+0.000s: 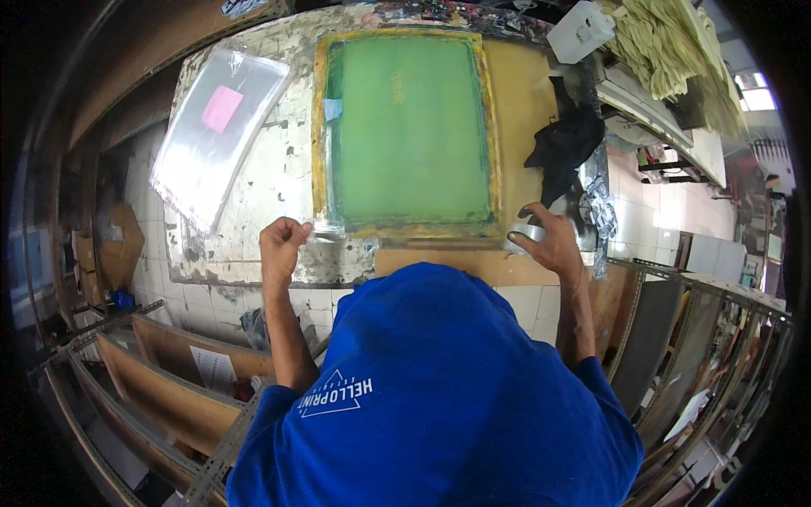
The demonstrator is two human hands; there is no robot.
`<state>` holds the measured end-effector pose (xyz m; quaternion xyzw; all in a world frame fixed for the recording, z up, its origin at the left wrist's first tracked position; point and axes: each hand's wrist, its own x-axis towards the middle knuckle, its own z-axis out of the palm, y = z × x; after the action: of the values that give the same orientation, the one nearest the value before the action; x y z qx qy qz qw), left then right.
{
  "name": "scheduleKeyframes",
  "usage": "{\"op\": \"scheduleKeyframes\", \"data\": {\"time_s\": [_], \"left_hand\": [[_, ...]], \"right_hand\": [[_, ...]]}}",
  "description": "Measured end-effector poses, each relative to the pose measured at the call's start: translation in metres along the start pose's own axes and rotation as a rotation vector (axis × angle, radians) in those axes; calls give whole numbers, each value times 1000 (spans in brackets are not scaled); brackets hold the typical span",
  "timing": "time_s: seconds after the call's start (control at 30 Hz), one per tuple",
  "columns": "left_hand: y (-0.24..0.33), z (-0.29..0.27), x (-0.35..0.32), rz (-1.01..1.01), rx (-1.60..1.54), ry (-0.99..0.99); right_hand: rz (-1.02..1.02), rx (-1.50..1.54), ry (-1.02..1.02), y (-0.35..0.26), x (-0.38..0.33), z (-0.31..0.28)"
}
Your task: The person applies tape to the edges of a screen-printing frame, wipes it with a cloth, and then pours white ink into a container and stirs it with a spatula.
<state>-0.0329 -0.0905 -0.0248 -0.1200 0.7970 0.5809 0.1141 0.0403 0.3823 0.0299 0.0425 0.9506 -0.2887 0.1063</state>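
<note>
A wooden-framed printing screen with green mesh (405, 127) lies flat on a paint-stained table (245, 245). My left hand (283, 241) is closed at the frame's near left corner, pinching the end of a clear tape strip (338, 230) that runs along the frame's near edge. My right hand (549, 241) grips a roll of clear tape (525, 235) at the frame's near right corner. My blue shirt fills the lower middle of the view.
A clear plastic sheet with a pink square (218, 127) lies on the table's left. A black cloth (566, 144) sits right of the screen. A white container (581, 32) and stacked yellowish fabric (676, 51) are at the back right. Metal shelving stands on both sides below.
</note>
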Motion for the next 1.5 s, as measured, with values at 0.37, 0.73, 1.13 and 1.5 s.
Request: {"op": "scheduleKeyframes", "data": {"time_s": [0.37,0.73,1.13,1.5], "left_hand": [[29,-52,-8,92,-151,107],[132,-214,-89,845,-319,610],[132,-281,-162,984,-647,562],[134,-247,-132,956,-604,258]], "right_hand": [[-205,413,130,-22,-10,-15],[-703,-17,789,-193,-78,-122],[-1150,117,484,-192,-64,-158],[-247,-275,815,29,7,18]]}}
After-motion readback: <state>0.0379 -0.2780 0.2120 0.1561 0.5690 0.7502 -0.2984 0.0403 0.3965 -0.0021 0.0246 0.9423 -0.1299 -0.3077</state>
